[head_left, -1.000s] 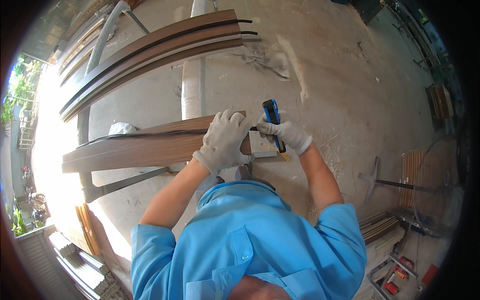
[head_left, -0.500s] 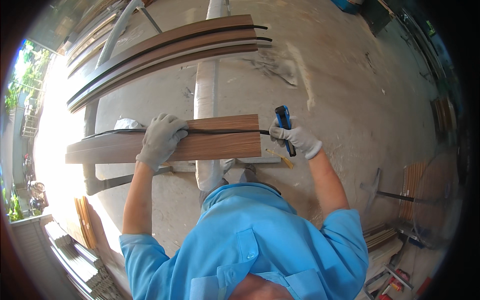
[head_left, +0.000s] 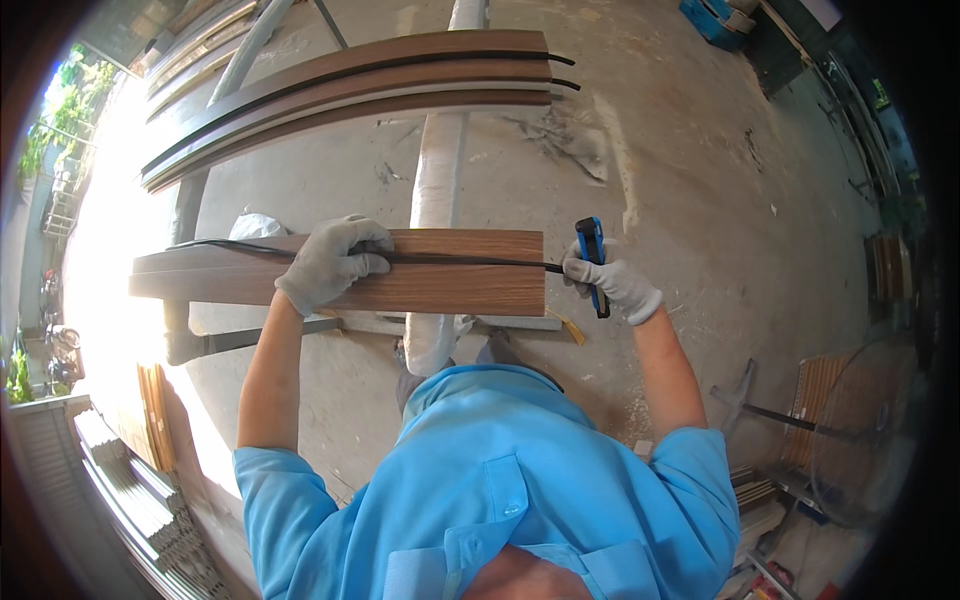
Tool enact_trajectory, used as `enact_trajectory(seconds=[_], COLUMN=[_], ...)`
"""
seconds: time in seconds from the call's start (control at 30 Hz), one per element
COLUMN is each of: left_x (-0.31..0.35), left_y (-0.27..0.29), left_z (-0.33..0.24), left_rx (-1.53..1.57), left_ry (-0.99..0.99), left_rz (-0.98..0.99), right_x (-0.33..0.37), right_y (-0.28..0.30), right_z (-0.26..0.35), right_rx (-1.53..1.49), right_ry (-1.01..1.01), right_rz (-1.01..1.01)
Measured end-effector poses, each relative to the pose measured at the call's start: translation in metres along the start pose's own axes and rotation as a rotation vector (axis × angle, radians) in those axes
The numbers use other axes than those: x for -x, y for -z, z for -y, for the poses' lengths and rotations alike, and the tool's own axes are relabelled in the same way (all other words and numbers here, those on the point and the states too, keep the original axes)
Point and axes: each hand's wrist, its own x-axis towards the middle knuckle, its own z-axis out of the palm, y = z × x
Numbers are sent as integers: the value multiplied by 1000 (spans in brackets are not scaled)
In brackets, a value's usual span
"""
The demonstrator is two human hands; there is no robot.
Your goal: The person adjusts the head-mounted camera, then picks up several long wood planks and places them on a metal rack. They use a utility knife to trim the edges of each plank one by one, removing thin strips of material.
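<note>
A long brown wood-grain profile [head_left: 460, 295] lies across a wrapped support in front of me, with a thin black strip [head_left: 470, 261] running along its length. My left hand [head_left: 335, 262], in a grey glove, is closed over the strip near the middle of the profile, fingers and thumb curled against it. Just past the profile's right end, my gloved right hand [head_left: 615, 282] pinches the strip's end. It also holds a blue and black utility knife [head_left: 592, 265] upright in its grip. No blade can be made out.
Several brown profiles with black strips [head_left: 400, 65] lie farther off on the same supports. A wrapped white beam [head_left: 437, 170] runs beneath them. Metal stock [head_left: 140, 500] is piled at the lower left; a blue bin [head_left: 715, 22] stands at the far right.
Seen from a slightly shifted view, the profile's right end and both hands appear farther right. My left thumb is now spread lower over the profile. The right hand keeps the knife and strip end.
</note>
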Motion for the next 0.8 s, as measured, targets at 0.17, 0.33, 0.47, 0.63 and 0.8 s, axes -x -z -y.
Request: enact_trajectory(seconds=[0.17,0.33,0.47,0.63,0.8], left_x=[1,9,9,6,7], left_y=[-24,-40,-39,-39,-39], left_z=[0,8,13,13,15], left_rx=[-388,-331,-302,-263,-234], left_ry=[-80,-88,-113,-116,-116], left_rz=[-280,-418,-374,-382,-378], right_x=[-1,2,2,-9,-13], right_y=[2,3,11,-11,-18], right_z=[-1,17,57,83,87], right_rx=[93,175,336,1051,1232], right_ry=[-3,-71,-12,440,566], right_rz=[36,-89,-177,-38,-39])
